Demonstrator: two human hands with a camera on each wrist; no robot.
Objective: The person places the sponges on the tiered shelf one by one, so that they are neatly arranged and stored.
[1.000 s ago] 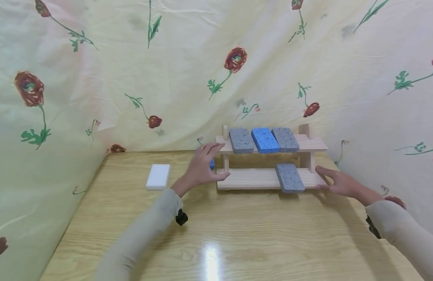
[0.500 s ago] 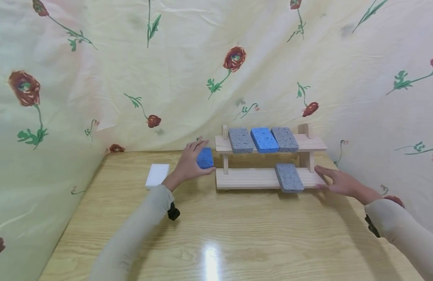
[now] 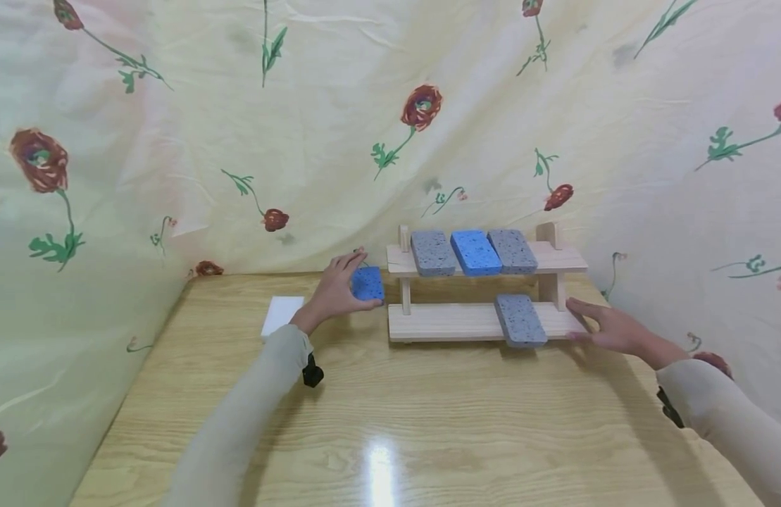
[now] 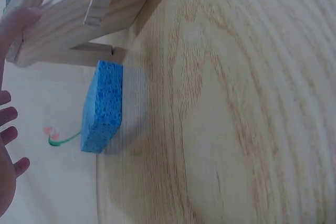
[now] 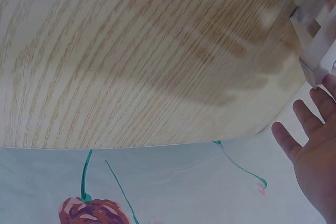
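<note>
A blue sponge [image 3: 370,284] lies on the table left of a small two-tier wooden shelf [image 3: 447,322]. My left hand [image 3: 336,287] is spread over the sponge's left side, thumb in front and fingers behind. In the left wrist view, the blue sponge [image 4: 105,107] shows in full, with a gap between it and the fingers. At the shelf's right end, my right hand [image 3: 613,329] has its fingers right at the lower board. On the upper board lie a grey sponge [image 3: 433,253], a blue sponge [image 3: 476,253] and another grey sponge [image 3: 513,251]. One more grey sponge [image 3: 520,321] slants over the lower board.
A white block [image 3: 281,315] lies on the wooden table [image 3: 441,422] at the left, partly behind my left wrist. Flowered cloth [image 3: 327,141] hangs behind the table and along both sides. The shelf stands near the table's back edge.
My left hand has moved left from the shelf's left end to the blue sponge on the table, which shows more now. My right hand has stayed at the shelf's right end.
</note>
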